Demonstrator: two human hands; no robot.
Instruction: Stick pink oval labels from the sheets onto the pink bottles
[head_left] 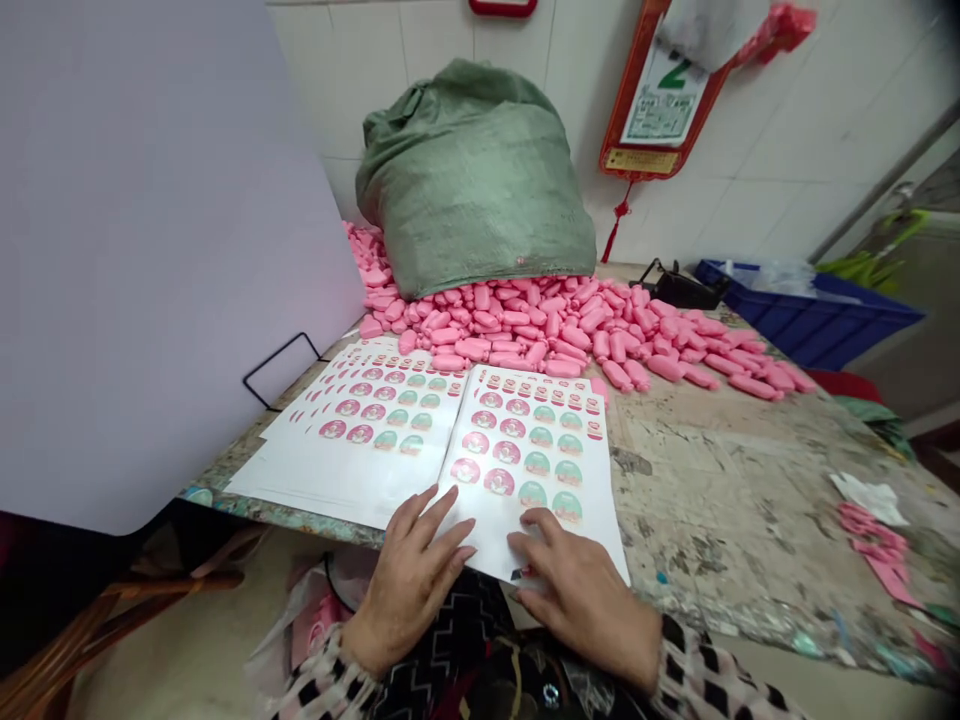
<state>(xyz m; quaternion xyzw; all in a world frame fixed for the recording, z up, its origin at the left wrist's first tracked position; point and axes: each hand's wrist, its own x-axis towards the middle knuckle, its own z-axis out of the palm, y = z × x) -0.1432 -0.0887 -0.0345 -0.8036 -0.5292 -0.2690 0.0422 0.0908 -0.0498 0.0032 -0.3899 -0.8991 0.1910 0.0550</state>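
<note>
My left hand (416, 575) lies flat with fingers spread on the near edge of a white sticker sheet (529, 455) printed with round pink and green stickers. My right hand (581, 590) rests on the same sheet's near edge, fingers curled at its lower border; I cannot make out anything in them. A second stack of sticker sheets (367, 430) lies just to the left. Behind the sheets, a heap of pink oblong plastic pieces (555, 330) spreads across the table.
A bulging green woven sack (472, 180) sits on the pink heap against the tiled wall. A large white board (150, 250) stands at the left. A blue crate (810, 310) is at the far right. Pink scraps (874, 545) lie on the worn tabletop (720, 480).
</note>
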